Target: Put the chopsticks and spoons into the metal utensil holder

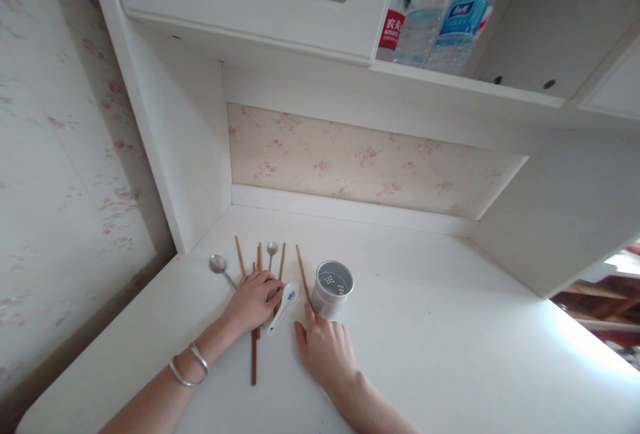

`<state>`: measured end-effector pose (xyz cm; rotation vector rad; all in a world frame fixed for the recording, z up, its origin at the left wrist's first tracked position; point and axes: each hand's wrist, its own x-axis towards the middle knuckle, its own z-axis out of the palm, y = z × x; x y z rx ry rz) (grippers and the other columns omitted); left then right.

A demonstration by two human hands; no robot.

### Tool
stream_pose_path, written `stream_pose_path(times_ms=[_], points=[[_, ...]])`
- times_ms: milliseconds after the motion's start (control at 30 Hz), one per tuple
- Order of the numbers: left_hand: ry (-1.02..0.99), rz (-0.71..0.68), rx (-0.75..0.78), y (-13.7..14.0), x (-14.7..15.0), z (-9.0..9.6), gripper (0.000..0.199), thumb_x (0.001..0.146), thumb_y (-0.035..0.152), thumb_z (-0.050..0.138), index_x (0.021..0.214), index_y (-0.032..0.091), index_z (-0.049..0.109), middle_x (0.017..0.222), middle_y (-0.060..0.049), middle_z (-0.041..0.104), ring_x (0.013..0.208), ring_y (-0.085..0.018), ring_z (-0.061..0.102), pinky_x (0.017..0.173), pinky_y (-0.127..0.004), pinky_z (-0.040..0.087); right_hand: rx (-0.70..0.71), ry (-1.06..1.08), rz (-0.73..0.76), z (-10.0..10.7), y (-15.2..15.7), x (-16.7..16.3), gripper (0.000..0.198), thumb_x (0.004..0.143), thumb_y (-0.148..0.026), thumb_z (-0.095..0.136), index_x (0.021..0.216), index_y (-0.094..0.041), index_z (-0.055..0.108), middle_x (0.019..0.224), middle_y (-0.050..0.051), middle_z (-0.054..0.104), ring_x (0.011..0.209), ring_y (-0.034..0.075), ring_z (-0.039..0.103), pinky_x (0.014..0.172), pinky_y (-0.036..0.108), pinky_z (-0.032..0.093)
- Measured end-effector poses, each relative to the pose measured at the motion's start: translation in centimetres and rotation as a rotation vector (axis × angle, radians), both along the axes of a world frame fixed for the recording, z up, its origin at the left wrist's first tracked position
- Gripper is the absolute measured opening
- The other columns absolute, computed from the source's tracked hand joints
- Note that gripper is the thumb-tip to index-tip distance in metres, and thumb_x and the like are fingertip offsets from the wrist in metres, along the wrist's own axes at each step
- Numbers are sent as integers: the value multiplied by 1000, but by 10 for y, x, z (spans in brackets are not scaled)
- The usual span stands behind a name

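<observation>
My left hand (pixel 257 297) lies curled over several wooden chopsticks (pixel 254 361), its fingers closed on them and hiding their middles. A long metal spoon (pixel 218 263) reaches under its left side, and a small metal spoon (pixel 271 248) lies just beyond the fingers. Beside its fingertips is a white ceramic spoon (pixel 284 307) with a blue mark. My right hand (pixel 327 347) is on a single chopstick (pixel 303 273), whose lower end disappears under the index finger; the grip is partly hidden. Touching or close to those fingers stands a round metal utensil holder (pixel 334 287) with holes in its bottom.
Everything lies on a white desktop (pixel 410 327) with a side panel (pixel 185 134) at the left and floral wallpaper (pixel 350 161) behind. An overhead cabinet (pixel 250 14) holds plastic bottles (pixel 430 21) on its open shelf.
</observation>
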<state>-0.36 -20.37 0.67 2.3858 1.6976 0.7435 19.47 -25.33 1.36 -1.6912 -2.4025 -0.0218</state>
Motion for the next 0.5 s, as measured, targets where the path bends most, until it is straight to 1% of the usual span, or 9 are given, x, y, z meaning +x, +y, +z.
stream_pose_path(times_ms=[100, 233, 267, 300, 333, 400, 433, 467, 500], points=[[-4, 7, -3, 0, -1, -2, 24, 91, 37, 45, 96, 27, 66, 100, 0, 62, 100, -20, 53, 92, -37, 35, -20, 0, -8, 0, -3, 2, 35, 93, -33, 39, 119, -19, 57, 84, 11, 72, 69, 28, 69, 57, 32, 46], [0, 20, -5, 1, -1, -2, 20, 88, 35, 49, 94, 26, 65, 100, -1, 62, 102, -20, 53, 92, -37, 35, -22, 8, -40, -1, -2, 4, 39, 93, -31, 40, 128, -17, 51, 77, 12, 72, 65, 27, 68, 55, 30, 44], [1, 20, -7, 1, 0, -2, 19, 88, 35, 49, 94, 26, 65, 100, -1, 62, 101, -20, 53, 92, -37, 35, -19, 17, -42, 0, -1, 4, 36, 93, -31, 41, 123, -17, 55, 75, 12, 72, 63, 27, 68, 54, 29, 43], [2, 18, -9, 0, 0, -1, 19, 88, 34, 49, 93, 25, 65, 99, -1, 62, 101, -20, 53, 92, -37, 35, -14, 41, -27, 2, 0, 5, 31, 92, -30, 42, 114, -18, 60, 74, 11, 71, 62, 26, 68, 53, 27, 42], [2, 16, -12, 0, 0, 0, 19, 88, 34, 49, 93, 25, 65, 98, -1, 62, 100, -20, 53, 91, -37, 36, -4, 85, 6, 6, -1, 6, 27, 92, -29, 42, 102, -19, 65, 72, 10, 71, 60, 23, 67, 52, 26, 41], [-1, 17, -12, 0, 1, 2, 19, 88, 33, 48, 93, 25, 65, 97, -2, 62, 98, -19, 54, 91, -36, 36, 31, 253, 119, 18, -5, 10, 28, 93, -28, 41, 81, -20, 65, 65, 5, 68, 53, 17, 63, 50, 22, 39], [-3, 21, -12, 0, 1, 3, 19, 88, 32, 48, 93, 25, 65, 97, -2, 62, 98, -19, 54, 91, -36, 36, 68, 371, 184, 25, -10, 13, 29, 94, -28, 40, 77, -20, 63, 63, 4, 66, 51, 14, 61, 50, 21, 38], [-5, 25, -13, 0, 2, 3, 19, 88, 32, 47, 93, 25, 65, 97, -2, 62, 98, -19, 54, 91, -36, 36, 119, 503, 244, 33, -17, 17, 28, 94, -28, 41, 77, -20, 63, 61, 2, 64, 50, 12, 59, 51, 20, 39], [-6, 29, -16, -1, 2, 4, 19, 88, 31, 47, 93, 25, 65, 98, -2, 62, 98, -20, 54, 91, -37, 36, 205, 628, 278, 39, -26, 22, 24, 93, -28, 44, 82, -20, 64, 66, 3, 65, 54, 11, 59, 55, 20, 43]])
